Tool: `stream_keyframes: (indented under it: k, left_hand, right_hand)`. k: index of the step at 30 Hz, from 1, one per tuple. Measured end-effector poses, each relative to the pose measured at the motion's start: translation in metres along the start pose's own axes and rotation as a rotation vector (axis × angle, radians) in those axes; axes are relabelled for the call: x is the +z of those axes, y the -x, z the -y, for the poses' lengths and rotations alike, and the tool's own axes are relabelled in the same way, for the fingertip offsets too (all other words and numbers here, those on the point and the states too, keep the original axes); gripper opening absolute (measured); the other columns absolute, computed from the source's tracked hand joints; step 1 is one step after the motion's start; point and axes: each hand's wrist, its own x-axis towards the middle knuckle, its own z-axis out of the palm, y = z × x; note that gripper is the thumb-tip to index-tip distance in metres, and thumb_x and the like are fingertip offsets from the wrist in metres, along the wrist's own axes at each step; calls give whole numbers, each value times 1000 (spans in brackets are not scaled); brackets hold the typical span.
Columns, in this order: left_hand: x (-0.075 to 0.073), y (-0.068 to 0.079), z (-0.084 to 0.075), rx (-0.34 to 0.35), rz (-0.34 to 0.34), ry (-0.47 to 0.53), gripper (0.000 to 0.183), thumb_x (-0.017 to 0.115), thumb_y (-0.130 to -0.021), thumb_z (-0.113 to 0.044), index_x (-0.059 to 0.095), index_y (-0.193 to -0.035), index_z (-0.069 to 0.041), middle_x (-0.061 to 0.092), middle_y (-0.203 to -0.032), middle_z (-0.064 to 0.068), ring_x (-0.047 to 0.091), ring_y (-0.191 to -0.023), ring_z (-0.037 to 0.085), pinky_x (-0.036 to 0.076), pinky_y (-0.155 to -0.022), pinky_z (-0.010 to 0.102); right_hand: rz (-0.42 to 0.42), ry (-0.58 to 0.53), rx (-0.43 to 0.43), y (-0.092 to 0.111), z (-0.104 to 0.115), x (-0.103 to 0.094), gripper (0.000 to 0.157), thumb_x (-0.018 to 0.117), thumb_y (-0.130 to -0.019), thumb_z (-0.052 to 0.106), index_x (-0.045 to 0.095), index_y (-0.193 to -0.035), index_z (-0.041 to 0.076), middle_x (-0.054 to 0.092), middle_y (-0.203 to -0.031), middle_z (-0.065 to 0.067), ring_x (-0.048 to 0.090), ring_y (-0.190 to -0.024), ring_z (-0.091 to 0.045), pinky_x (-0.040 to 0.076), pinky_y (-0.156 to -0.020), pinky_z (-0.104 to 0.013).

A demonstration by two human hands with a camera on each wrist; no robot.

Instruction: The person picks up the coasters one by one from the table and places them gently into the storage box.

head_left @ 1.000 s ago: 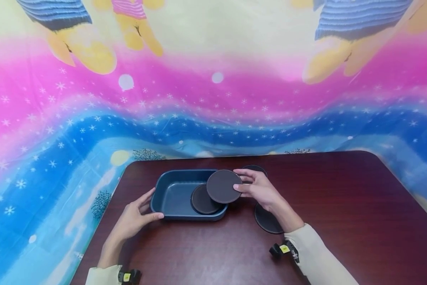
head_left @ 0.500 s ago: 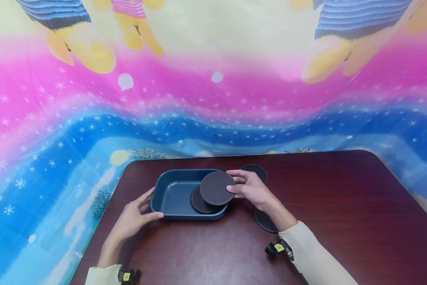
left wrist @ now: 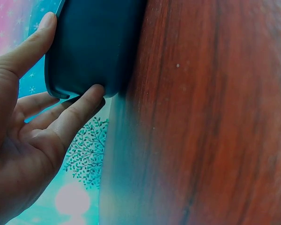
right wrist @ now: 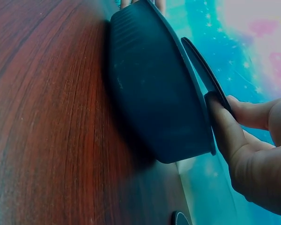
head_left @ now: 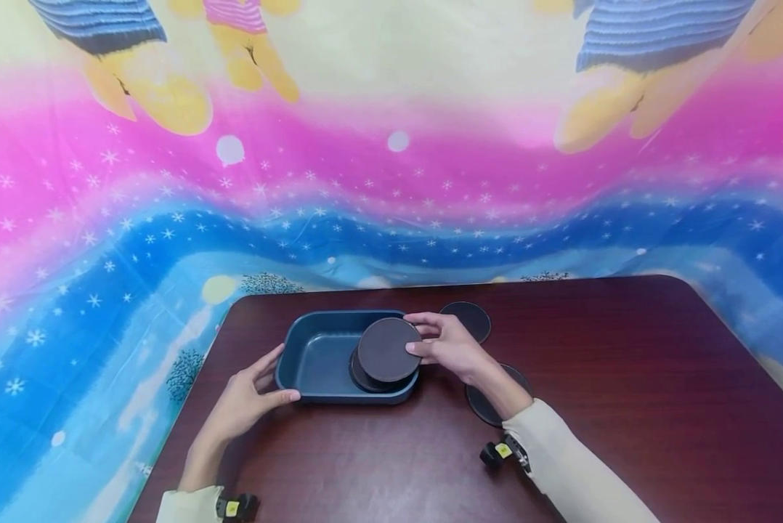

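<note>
My right hand (head_left: pixel 453 349) pinches a round dark brown coaster (head_left: pixel 388 350) with a stitched edge between thumb and fingers. It holds the coaster tilted over the right end of a dark blue-grey rectangular box (head_left: pixel 313 399) with rounded corners. In the right wrist view, the held coaster (right wrist: pixel 206 70) is edge-on, just above the box rim. Another coaster (head_left: pixel 363 376) lies inside the box, mostly covered by the held one. My left hand (head_left: pixel 248 396) grips the box's left end, its thumb at the front side; the left wrist view shows these fingers against the box wall (left wrist: pixel 93 47).
To the right of the box, one coaster (head_left: pixel 468 322) lies flat on the dark red wooden table (head_left: pixel 601 378) near the back. A further coaster (head_left: pixel 486 403) lies under my right forearm, partly hidden. A colourful printed cloth (head_left: pixel 365 181) hangs behind the table.
My right hand has carried its coaster left and slightly down, further over the box and the coaster inside. The left hand and the box have stayed in place.
</note>
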Motion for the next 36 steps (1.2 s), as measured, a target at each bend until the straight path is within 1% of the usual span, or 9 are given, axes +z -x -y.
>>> stream_keyframes:
  k: [7, 15, 19, 23, 29, 36]
  left_hand:
    - [0, 0, 0, 7, 2, 2, 95, 88, -92, -29, 35, -170, -17, 50, -163, 24, 56, -145, 44, 62, -102, 46]
    - [0, -1, 1, 14, -2, -1, 96, 88, -92, -29, 35, -170, -16, 51, -163, 24, 56, -145, 44, 62, -102, 46]
    - [-1, -1, 1, 15, -2, -2, 96, 89, -91, -29, 35, -170, -16, 51, -163, 24, 56, -145, 44, 62, -102, 46]
    - [-1, -1, 1, 17, -2, -1, 96, 88, -91, -29, 35, -170, -15, 51, -163, 24, 56, -146, 44, 62, -102, 45]
    - [-1, -1, 1, 14, -1, 1, 96, 88, -92, -29, 35, -170, -16, 51, -163, 24, 56, -146, 44, 62, -101, 45]
    - [0, -1, 1, 6, 5, 0, 96, 88, -92, -31, 34, -170, -16, 50, -164, 24, 55, -146, 44, 61, -102, 46]
  right_hand:
    - [10, -2, 15, -3, 2, 4, 60, 74, -98, -1, 56, -156, 7, 72, -134, -24, 79, -97, -18, 67, -86, -39]
    - [9, 30, -1, -6, 5, 9, 59, 75, -98, -1, 59, -154, 7, 72, -132, -22, 78, -95, -17, 68, -84, -39]
    - [11, 37, 4, -7, 6, 11, 58, 75, -98, -1, 60, -153, 9, 72, -131, -21, 78, -94, -17, 67, -85, -40]
    - [14, 46, -1, -8, 6, 13, 57, 75, -98, -1, 60, -153, 8, 72, -131, -22, 78, -96, -18, 67, -87, -41]
    - [15, 88, -16, -10, 5, 16, 56, 75, -99, 2, 60, -152, 6, 73, -131, -21, 79, -99, -19, 67, -86, -40]
    - [-2, 138, -26, -10, 6, 19, 53, 77, -98, 4, 64, -149, 10, 74, -131, -20, 79, -98, -19, 68, -84, -39]
